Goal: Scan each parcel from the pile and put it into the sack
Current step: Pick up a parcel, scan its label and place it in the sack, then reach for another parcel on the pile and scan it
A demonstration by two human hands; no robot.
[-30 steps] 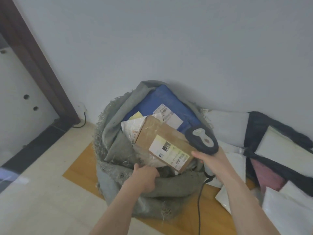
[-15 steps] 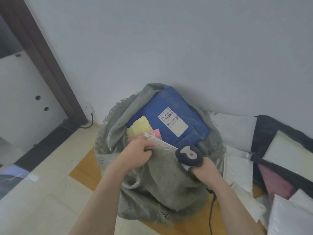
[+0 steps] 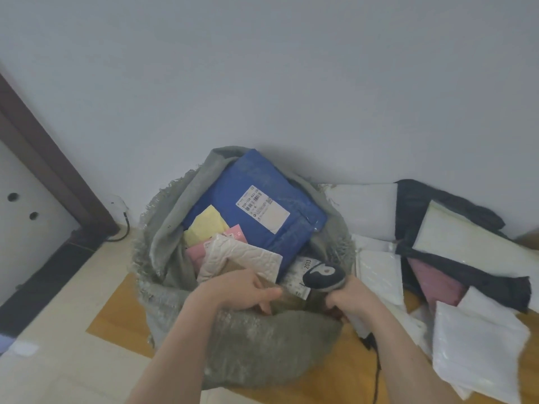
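While the grey sack [image 3: 242, 339] stands open on the floor against the pale wall [image 3: 291, 68], both hands work at its mouth. Inside the sack, a large blue parcel [image 3: 233, 199] with a white barcode label [image 3: 262, 209] leans against the far side. Just in front of it lie a yellow parcel [image 3: 205, 225], a pink parcel [image 3: 198, 253] and a white padded parcel [image 3: 239, 258], overlapping one another. At the near rim of the sack the left hand [image 3: 239, 290] reaches in with its fingers bent down over the edge of a brown cardboard parcel [image 3: 277, 290], which is mostly hidden below the rim; whether the hand truly grips it or only rests on it I cannot tell. Just to the right of that, the right hand [image 3: 354, 298] is wrapped round the handle of a dark barcode scanner [image 3: 323, 275], whose head points up over the right side of the sack; its cable [image 3: 376, 371] trails down toward the floor. A white labelled packet [image 3: 300, 275] lies inside the sack beside the scanner head. To the right of the sack, the pile [image 3: 437, 272] of white, dark and maroon mailers spreads along the wall. To the left of the sack stands a dark brown door frame [image 3: 55, 176].
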